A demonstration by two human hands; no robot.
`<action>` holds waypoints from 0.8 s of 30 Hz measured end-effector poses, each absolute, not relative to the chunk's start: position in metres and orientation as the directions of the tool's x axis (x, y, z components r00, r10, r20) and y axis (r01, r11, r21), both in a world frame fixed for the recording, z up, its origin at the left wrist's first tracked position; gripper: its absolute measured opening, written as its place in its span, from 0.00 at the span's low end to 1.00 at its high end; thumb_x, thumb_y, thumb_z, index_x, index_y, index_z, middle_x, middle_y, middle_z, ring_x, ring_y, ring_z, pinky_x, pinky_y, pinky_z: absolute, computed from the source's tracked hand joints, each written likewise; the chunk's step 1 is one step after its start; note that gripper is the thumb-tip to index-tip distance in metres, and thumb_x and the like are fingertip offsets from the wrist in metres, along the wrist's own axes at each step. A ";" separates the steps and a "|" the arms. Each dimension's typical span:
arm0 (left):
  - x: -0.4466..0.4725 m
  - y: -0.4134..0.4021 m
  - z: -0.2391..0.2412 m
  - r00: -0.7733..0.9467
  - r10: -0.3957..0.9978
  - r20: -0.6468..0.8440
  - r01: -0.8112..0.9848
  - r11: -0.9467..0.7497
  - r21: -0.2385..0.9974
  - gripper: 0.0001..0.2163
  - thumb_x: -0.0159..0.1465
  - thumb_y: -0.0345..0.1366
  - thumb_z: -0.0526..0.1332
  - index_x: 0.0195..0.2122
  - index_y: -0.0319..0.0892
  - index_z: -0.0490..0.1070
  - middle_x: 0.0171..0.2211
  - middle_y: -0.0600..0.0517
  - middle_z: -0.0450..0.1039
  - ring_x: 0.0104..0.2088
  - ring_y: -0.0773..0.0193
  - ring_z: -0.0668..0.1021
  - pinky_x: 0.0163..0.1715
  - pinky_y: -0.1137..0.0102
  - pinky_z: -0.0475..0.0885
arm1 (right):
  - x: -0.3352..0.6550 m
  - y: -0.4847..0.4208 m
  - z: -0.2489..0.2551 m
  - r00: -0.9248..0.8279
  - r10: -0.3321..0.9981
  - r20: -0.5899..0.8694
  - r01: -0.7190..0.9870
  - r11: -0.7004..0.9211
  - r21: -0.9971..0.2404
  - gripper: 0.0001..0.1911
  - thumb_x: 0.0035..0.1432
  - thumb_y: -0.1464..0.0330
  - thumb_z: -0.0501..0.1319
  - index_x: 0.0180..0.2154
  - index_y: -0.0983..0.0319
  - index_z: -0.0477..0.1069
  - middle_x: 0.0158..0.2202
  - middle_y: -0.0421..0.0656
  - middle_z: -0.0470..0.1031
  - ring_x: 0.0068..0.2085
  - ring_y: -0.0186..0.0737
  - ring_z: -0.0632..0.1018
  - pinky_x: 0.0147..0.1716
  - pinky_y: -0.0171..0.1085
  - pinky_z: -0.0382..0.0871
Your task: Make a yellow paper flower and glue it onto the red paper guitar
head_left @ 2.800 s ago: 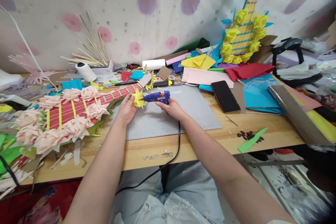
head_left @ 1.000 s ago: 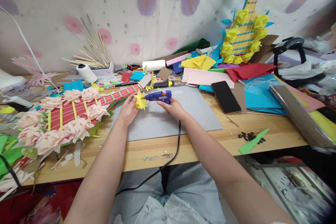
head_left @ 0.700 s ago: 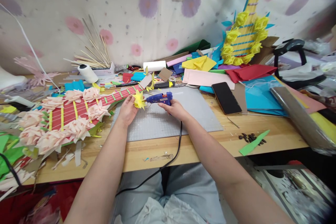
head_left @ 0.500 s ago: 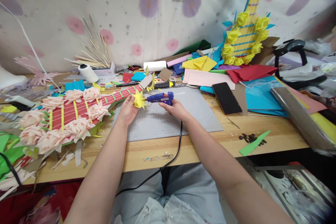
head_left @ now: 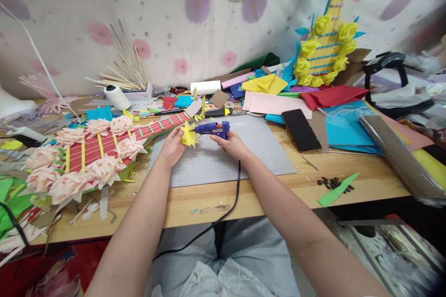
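Note:
My left hand [head_left: 172, 147] pinches a spiky yellow paper flower [head_left: 190, 135] over the grey cutting mat [head_left: 258, 148]. My right hand [head_left: 232, 144] grips a blue hot glue gun [head_left: 212, 128], and its nozzle touches the flower's right side. The gun's black cord [head_left: 223, 213] runs down off the table's front edge. Just left of my left hand lies a red paper guitar [head_left: 101, 146] with yellow stripes and pale pink paper flowers, its neck ending near the yellow flower.
A black phone [head_left: 300, 128] lies right of the mat. Coloured paper sheets [head_left: 278, 97] pile up behind. A yellow paper guitar [head_left: 325, 48] leans on the wall. Wooden sticks [head_left: 125, 72] and a white thread spool [head_left: 116, 97] stand back left; a green paper strip [head_left: 336, 189] and dark seeds front right.
The yellow flower has turned slightly in my left fingers and shifted a little to the right against the glue gun's nozzle. Both hands stay over the mat's far left corner.

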State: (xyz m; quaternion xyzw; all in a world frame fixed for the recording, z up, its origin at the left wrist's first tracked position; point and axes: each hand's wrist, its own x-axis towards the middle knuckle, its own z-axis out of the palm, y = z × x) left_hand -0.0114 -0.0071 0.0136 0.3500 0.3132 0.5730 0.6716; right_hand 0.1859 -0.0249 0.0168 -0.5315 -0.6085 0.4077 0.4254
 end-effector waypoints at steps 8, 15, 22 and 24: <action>-0.013 -0.006 0.015 0.088 0.995 -0.043 -0.574 0.086 0.814 0.05 0.57 0.32 0.59 0.35 0.40 0.68 0.34 0.51 0.74 0.32 0.69 0.76 0.32 0.73 0.70 | 0.192 -0.026 0.017 -0.106 0.994 0.023 0.262 0.051 -0.964 0.21 0.43 0.50 0.60 0.26 0.62 0.65 0.18 0.36 0.63 0.18 0.28 0.62 0.18 0.30 0.57; -0.013 -0.007 0.020 0.096 0.995 -0.016 -0.578 0.068 0.813 0.06 0.58 0.32 0.58 0.36 0.39 0.67 0.36 0.47 0.74 0.35 0.67 0.76 0.35 0.71 0.70 | 0.194 -0.027 0.015 -0.154 0.988 0.011 0.330 0.062 -0.942 0.20 0.44 0.50 0.59 0.26 0.61 0.67 0.18 0.35 0.63 0.19 0.29 0.63 0.18 0.31 0.58; -0.012 -0.007 0.017 0.103 0.994 -0.027 -0.566 0.081 0.821 0.05 0.57 0.33 0.59 0.35 0.41 0.67 0.34 0.50 0.74 0.34 0.68 0.76 0.33 0.72 0.70 | 0.189 -0.027 0.017 -0.121 0.989 0.082 0.338 0.118 -0.934 0.19 0.44 0.52 0.60 0.30 0.60 0.71 0.20 0.38 0.67 0.24 0.33 0.69 0.25 0.33 0.65; -0.012 -0.007 0.015 0.096 0.995 -0.030 -0.567 0.079 0.820 0.06 0.56 0.33 0.61 0.35 0.41 0.67 0.34 0.51 0.73 0.33 0.69 0.76 0.31 0.73 0.69 | 0.188 -0.027 0.017 -0.106 0.990 0.097 0.333 0.128 -0.934 0.18 0.45 0.52 0.60 0.31 0.60 0.71 0.21 0.38 0.68 0.25 0.34 0.70 0.27 0.34 0.65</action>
